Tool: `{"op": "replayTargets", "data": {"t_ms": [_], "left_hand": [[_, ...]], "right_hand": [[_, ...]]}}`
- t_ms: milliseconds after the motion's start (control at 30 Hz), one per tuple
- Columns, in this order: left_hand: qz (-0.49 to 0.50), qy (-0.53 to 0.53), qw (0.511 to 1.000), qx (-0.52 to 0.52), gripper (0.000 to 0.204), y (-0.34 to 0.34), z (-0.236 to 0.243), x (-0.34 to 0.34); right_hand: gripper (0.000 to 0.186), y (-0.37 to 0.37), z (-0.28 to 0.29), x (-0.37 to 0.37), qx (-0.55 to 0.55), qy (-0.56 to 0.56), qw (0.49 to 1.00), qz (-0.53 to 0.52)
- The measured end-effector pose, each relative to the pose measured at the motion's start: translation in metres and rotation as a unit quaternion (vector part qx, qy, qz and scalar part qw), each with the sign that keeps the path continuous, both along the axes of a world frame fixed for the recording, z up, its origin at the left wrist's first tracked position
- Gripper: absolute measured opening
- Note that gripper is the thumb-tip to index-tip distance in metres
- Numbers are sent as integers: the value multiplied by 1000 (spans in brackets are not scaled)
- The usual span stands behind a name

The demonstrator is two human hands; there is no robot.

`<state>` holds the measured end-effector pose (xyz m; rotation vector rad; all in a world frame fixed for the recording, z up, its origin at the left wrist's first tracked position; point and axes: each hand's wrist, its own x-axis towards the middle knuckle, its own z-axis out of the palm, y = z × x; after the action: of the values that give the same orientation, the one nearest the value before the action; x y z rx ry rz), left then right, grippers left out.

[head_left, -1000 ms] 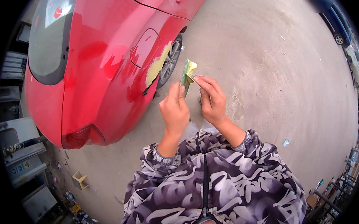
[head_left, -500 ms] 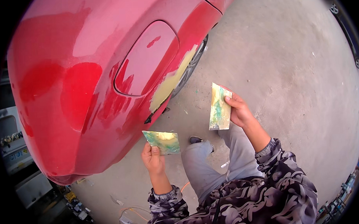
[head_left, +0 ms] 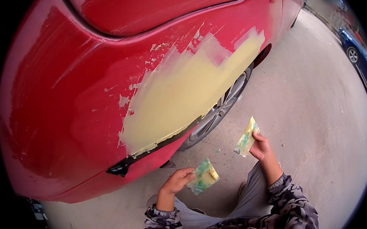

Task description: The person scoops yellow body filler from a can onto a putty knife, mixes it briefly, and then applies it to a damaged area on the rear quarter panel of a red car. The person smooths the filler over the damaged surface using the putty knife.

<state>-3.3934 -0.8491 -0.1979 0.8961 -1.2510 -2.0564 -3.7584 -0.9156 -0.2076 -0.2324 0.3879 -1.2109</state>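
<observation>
Between thumb and fingers, my left hand [head_left: 177,181] pinches a flat, squarish putty spreader [head_left: 203,176], smeared green and yellow with a thick ridge of yellow putty on it. To its right and a little higher, my right hand [head_left: 260,147] grips a second, narrower flat spreader [head_left: 246,139] with similar green and yellow smears. Both are held apart from the red car body [head_left: 86,105]. Above them, a broad patch of pale yellow putty [head_left: 178,94] covers the panel over the wheel arch, ragged along its upper edge.
A car wheel [head_left: 221,111] sits under the puttied arch. Along the body's lower edge a black trim piece [head_left: 118,169] hangs at the left. Concrete floor [head_left: 312,110] spreads to the right, with a blue car [head_left: 357,52] at the far right.
My view has come lower and closer to the car, so the putty patch looms larger. Both hands still hold their spreaders; the left one has turned, its spreader now pointing right.
</observation>
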Motion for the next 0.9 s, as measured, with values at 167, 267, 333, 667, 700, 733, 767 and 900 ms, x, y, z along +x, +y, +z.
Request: {"op": "replayTargets", "data": {"t_ms": [167,267,333,667,700,733,767,900], "left_hand": [[-64,25,997,33,27,2,-56,5],[-141,39,987,64,34,14,-73,16],[-206,56,975,55,35,-6,-69,7],[-267,-1,959,-101,40,-69,-57,-72],[-257,-2,957,-136,40,-72,-58,-85],[-245,7,955,-167,40,-67,-65,-94],[-211,46,966,-143,39,-63,-72,-98],[-152,170,960,-165,36,-45,-93,-112]], "right_hand": [[38,5,82,6,-108,60,991,-59],[36,19,185,22,-253,235,928,-140],[38,20,224,19,-498,527,629,-281],[38,-26,321,131,-762,565,-125,-292],[39,-27,319,128,-753,567,-142,-301],[41,-27,312,132,-750,567,-156,-303],[42,-28,307,137,-747,563,-161,-314],[44,-23,284,168,-751,553,-182,-310]]}}
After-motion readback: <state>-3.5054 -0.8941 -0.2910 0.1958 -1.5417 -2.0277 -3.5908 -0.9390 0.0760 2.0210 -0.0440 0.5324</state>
